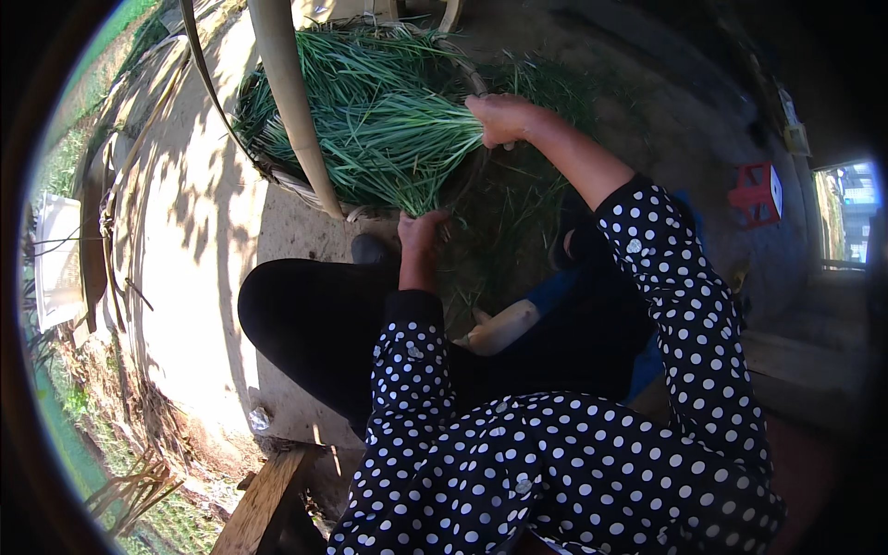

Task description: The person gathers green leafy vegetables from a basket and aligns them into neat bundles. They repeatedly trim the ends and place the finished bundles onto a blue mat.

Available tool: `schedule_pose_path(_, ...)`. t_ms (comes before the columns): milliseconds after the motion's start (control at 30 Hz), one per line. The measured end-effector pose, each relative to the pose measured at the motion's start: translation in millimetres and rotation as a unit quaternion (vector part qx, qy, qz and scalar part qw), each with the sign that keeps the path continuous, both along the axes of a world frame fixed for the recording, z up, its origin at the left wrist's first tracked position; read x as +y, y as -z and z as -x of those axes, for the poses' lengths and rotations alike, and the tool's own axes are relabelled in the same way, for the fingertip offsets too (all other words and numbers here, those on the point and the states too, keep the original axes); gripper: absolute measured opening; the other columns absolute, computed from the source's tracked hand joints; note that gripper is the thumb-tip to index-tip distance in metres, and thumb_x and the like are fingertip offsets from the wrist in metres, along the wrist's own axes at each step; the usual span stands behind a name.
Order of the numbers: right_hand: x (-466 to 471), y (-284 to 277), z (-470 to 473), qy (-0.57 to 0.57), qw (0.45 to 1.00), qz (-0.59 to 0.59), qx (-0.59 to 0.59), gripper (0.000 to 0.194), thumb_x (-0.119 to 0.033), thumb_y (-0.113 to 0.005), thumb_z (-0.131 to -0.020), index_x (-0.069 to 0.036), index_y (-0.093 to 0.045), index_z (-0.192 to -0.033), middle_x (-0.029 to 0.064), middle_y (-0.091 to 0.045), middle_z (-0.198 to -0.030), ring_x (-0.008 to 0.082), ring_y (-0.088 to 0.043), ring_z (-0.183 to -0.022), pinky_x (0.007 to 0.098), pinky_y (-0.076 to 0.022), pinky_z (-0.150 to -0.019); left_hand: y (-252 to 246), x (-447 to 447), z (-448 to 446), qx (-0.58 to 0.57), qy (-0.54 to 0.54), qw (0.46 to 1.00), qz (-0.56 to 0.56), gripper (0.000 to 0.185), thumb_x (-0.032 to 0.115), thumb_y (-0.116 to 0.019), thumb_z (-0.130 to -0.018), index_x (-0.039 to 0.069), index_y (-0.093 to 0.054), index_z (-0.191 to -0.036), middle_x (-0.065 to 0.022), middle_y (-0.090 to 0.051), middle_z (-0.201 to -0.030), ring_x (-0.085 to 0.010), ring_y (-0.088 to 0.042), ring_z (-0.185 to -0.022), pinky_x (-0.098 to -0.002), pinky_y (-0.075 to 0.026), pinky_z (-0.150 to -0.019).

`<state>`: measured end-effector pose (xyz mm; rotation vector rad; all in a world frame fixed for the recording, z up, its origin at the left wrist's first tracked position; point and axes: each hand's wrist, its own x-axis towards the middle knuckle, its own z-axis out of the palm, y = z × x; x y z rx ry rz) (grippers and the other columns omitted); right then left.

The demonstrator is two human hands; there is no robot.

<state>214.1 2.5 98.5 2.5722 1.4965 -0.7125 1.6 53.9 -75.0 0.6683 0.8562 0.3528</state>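
Observation:
A wide woven basket (305, 182) in front of me holds many long green leafy stalks (361, 62), like chives or grass. My right hand (501, 120) is closed around the pale ends of a large bunch (416, 125), whose leaves fan left across the basket. Closer to my body, my left hand (422, 232) grips the gathered end of a smaller bunch (423, 191) at the basket's near rim. The leaves of both bunches overlap. A thick bamboo handle (291, 104) rises from the basket, left of both hands. My fingertips are partly hidden.
Loose green leaves (513, 208) lie on the dark floor between the basket and my legs. A red plastic stool (756, 195) stands at the right. A white container (59, 260) is at the far left, and a wooden beam (260, 503) at the lower left.

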Motion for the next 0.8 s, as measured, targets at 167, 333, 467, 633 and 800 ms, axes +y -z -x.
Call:
schedule_pose_path(167,19,-26,12,0.02,0.999,0.044,0.018,0.037,-0.005,-0.072,-0.07,0.004,-0.051,-0.1,0.0197,-0.062,-0.1,0.034,-0.067,-0.077,0.0396,-0.0558,-0.061,5,1,7,0.02,-0.034,0.998,-0.054,0.043,-0.009,-0.065,-0.064,-0.001,-0.05,-0.104,-0.0114,-0.061,-0.085,-0.0229,-0.062,-0.066,-0.0341,-0.052,-0.054)
schedule_pose_path(333,39,-54,-9,0.11,0.988,0.069,0.082,0.034,0.0,-0.071,-0.073,0.006,-0.052,-0.099,0.0171,-0.059,-0.099,0.0281,-0.066,-0.074,0.0331,-0.0567,-0.047,28,3,10,0.02,-0.025,0.997,-0.071,0.045,-0.006,-0.067,-0.063,-0.002,-0.051,-0.105,-0.012,-0.062,-0.086,-0.0236,-0.062,-0.066,-0.0347,-0.052,-0.055)
schedule_pose_path(467,54,-77,-25,0.108,0.991,0.068,0.033,0.036,0.0,-0.07,-0.071,-0.003,-0.053,-0.103,0.0112,-0.059,-0.086,0.0225,-0.062,-0.07,0.031,-0.0532,-0.044,40,5,15,0.057,-0.021,0.988,-0.142,0.044,-0.005,-0.068,-0.063,-0.002,-0.052,-0.104,-0.0124,-0.062,-0.088,-0.0234,-0.063,-0.068,-0.0345,-0.052,-0.059)
schedule_pose_path(633,74,-144,-82,0.012,0.995,0.095,-0.041,0.026,-0.003,-0.073,-0.069,-0.001,-0.061,-0.092,0.0096,-0.063,-0.072,0.0187,-0.06,-0.056,0.034,-0.0482,-0.047,45,9,24,0.134,-0.053,0.981,-0.127,0.036,-0.006,-0.066,-0.066,-0.001,-0.053,-0.1,-0.011,-0.062,-0.084,-0.0219,-0.063,-0.067,-0.0342,-0.053,-0.061)
schedule_pose_path(800,39,-202,-143,0.176,0.979,-0.106,0.007,0.02,-0.005,-0.07,-0.073,0.001,-0.059,-0.089,0.0105,-0.062,-0.069,0.0183,-0.056,-0.05,0.0335,-0.0434,-0.04,18,24,24,-0.065,0.019,0.98,0.189,0.018,-0.004,-0.062,-0.078,0.002,-0.053,-0.092,-0.0075,-0.06,-0.077,-0.0209,-0.06,-0.061,-0.0366,-0.055,-0.06)
